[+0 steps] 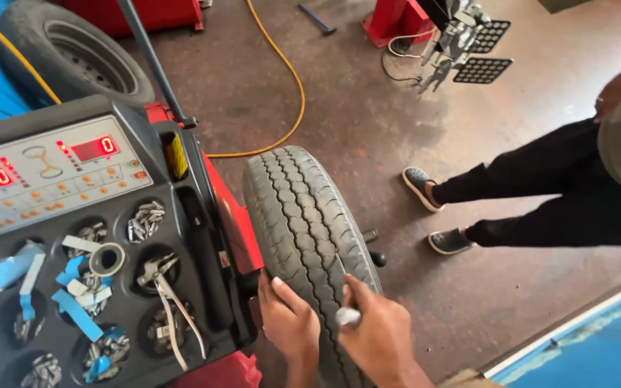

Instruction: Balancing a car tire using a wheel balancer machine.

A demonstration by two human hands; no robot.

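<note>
Right hand (pixel 379 334) pinching white chalk (pixel 347 315) | tyre (pixel 303 215) upright, ribbed tread

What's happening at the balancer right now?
A tyre is mounted upright on a red wheel balancer. The left hand rests flat on the tread, and the right hand presses a small white piece against it. The tray holds weights and pliers. Another person stands nearby.

I saw a grey control panel (pixel 48 176) at upper left, slanted, carrying two red lit displays (pixel 95 148) and orange buttons.
</note>
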